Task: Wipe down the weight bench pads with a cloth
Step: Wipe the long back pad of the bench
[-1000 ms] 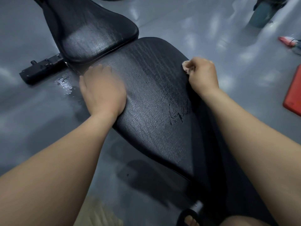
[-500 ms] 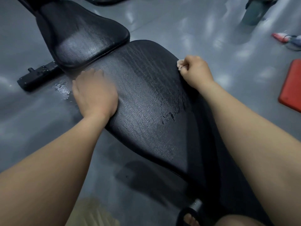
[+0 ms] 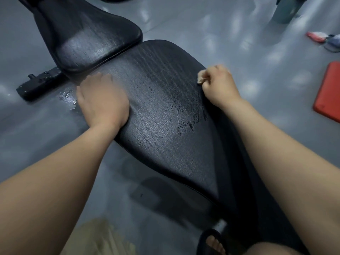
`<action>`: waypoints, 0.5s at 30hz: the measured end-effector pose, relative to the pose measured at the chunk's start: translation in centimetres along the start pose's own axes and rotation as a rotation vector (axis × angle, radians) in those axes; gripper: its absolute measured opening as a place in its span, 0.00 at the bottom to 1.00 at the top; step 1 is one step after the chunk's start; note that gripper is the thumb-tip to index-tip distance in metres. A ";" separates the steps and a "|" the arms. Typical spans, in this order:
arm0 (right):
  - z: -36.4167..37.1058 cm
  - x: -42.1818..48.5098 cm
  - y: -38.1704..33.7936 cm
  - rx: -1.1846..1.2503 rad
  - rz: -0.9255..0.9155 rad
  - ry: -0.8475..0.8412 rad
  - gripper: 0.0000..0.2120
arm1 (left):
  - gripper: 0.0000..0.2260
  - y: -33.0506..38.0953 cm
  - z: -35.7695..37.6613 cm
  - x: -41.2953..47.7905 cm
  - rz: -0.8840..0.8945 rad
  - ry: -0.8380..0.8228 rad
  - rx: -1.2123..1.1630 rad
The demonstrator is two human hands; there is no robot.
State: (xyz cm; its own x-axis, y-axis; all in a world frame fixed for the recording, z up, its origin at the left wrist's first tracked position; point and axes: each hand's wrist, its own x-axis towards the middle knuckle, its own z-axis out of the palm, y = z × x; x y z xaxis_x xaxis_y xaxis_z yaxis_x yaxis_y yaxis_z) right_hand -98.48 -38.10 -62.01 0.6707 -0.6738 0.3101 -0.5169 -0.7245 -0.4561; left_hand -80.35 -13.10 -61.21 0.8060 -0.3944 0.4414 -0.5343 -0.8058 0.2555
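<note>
Here the right hand [image 3: 219, 85] clenches a small bunched cloth [image 3: 201, 78] against the right edge of the larger black pad [image 3: 165, 126]. The left hand [image 3: 103, 100] lies flat and unclenched on the pad's left side. The cloth looks soft and light, best held balled in the fist. The wet, textured pad is probably slippery.

Bare forearms [image 3: 60, 177], black open-toed sandal [image 3: 205, 236], tan garment [image 3: 95, 238] (blurred, creased)

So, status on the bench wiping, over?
Left hand flat on the near pad, left edge. Right hand grips the cloth at its right edge. Pad streaked wet; small puddle on the floor beside it.
</note>
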 end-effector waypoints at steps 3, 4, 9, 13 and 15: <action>0.2 -0.4 -0.2 0.014 -0.064 -0.006 0.11 | 0.22 0.1 -0.1 0.0 -0.001 -0.014 0.010; 0.0 -0.7 0.1 0.008 -0.038 -0.016 0.11 | 0.22 0.1 -0.1 0.1 0.004 -0.022 0.017; -1.6 -3.9 0.9 -0.094 0.058 -0.047 0.09 | 0.22 0.1 -0.3 0.1 0.040 -0.090 0.074; -3.1 -6.5 0.6 -0.172 0.119 -0.092 0.08 | 0.19 1.0 -1.3 0.4 0.103 -0.151 0.088; -3.7 -6.9 0.5 -0.152 0.122 -0.113 0.10 | 0.18 2.3 -1.4 -0.1 0.216 -0.157 0.035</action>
State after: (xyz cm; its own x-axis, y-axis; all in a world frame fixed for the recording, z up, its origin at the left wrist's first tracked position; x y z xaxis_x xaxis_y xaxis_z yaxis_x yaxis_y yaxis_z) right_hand -105.34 -34.34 -61.33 0.6493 -0.7432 0.1612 -0.6663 -0.6581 -0.3506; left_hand -82.06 -14.27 -59.44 0.7054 -0.6204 0.3429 -0.6912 -0.7092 0.1387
